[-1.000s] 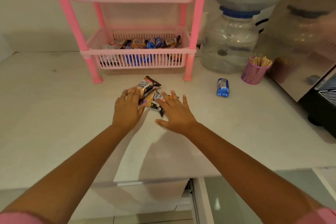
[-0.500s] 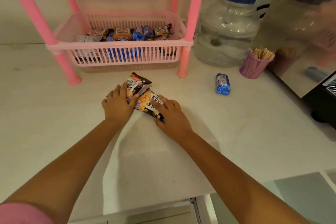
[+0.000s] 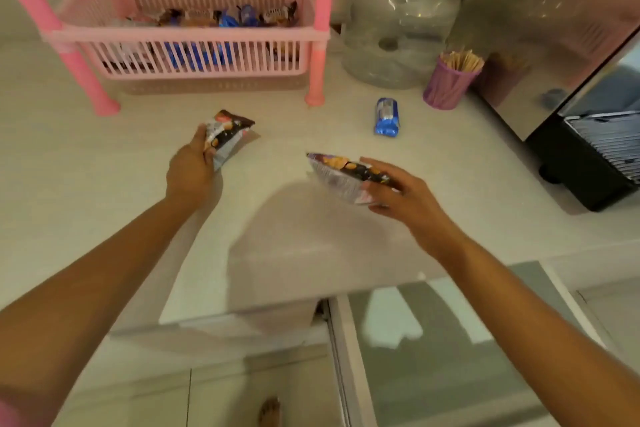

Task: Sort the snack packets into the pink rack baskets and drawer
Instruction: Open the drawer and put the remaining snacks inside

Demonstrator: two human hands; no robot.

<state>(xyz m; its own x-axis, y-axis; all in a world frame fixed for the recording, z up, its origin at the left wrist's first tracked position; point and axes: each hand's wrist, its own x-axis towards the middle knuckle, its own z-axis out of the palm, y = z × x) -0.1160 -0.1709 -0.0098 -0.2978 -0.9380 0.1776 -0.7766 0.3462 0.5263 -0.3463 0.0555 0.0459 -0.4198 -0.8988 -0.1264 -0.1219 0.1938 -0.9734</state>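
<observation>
Above the counter [image 3: 104, 204], sorting nearly done.
My left hand [image 3: 190, 173] and right hand [image 3: 401, 198] each grip a nut packet; blue packet [image 3: 387, 117] still waits; lower basket [image 3: 194, 35] partly filled.

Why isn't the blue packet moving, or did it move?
No. The blue packet lies in the same spot beside the purple cup; only the camera shifted.
</observation>
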